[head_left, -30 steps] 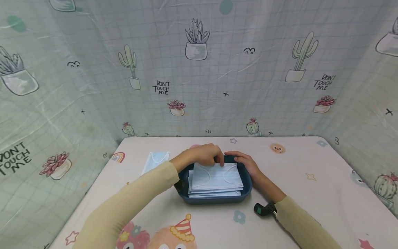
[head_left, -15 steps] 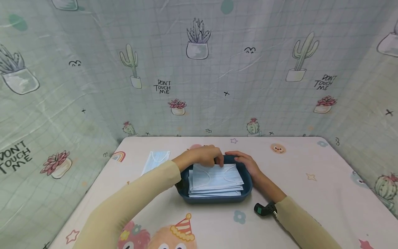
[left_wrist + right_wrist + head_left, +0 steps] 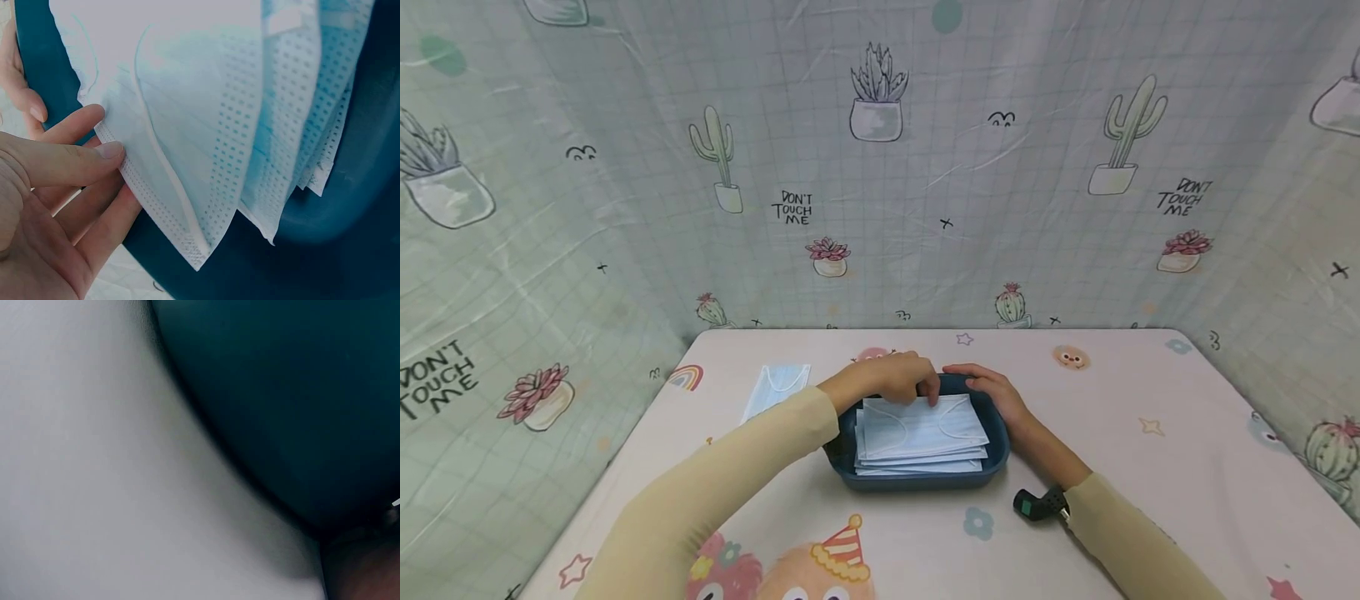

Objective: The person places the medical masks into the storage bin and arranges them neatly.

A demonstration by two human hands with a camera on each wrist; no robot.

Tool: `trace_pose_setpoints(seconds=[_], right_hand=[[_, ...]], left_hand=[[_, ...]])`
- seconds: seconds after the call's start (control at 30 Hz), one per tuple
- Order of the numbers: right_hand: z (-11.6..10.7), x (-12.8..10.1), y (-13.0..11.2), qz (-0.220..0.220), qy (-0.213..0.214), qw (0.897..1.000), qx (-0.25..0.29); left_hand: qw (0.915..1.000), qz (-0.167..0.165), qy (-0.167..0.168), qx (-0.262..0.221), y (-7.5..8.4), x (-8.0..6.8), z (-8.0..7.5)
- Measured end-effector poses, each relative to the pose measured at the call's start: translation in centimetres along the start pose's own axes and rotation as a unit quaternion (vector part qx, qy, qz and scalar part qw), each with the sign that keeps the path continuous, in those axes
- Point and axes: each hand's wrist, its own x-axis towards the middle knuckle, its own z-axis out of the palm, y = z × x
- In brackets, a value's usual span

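My left hand pinches the far edge of the top mask, peeling it off the stack in the blue tray at table centre. My right hand, fingers relaxed, steadies the tray's far right rim against sliding.

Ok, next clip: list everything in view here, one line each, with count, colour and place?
tray: one, dark blue, table centre.
stack of masks: several, exact count unclear, light blue, in the tray.
single mask: one, light blue, flat on the table, left of the tray.
table: one, pale pink cartoon-print cover.
backdrop: pale green cactus-print sheet, behind and at both sides.
left hand: grip pinching the top mask's far edge.
right hand: resting on the tray's far right rim.
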Motion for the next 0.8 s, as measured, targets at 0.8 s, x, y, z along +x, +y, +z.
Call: trace_pose_setpoints(seconds=[0.8], right_hand=[[-0.20, -0.01, -0.12, -0.001, -0.014, 1.000, 0.004]], left_hand=[[0.9988, 0.001, -0.045, -0.020, 0.03, 0.42, 0.91]])
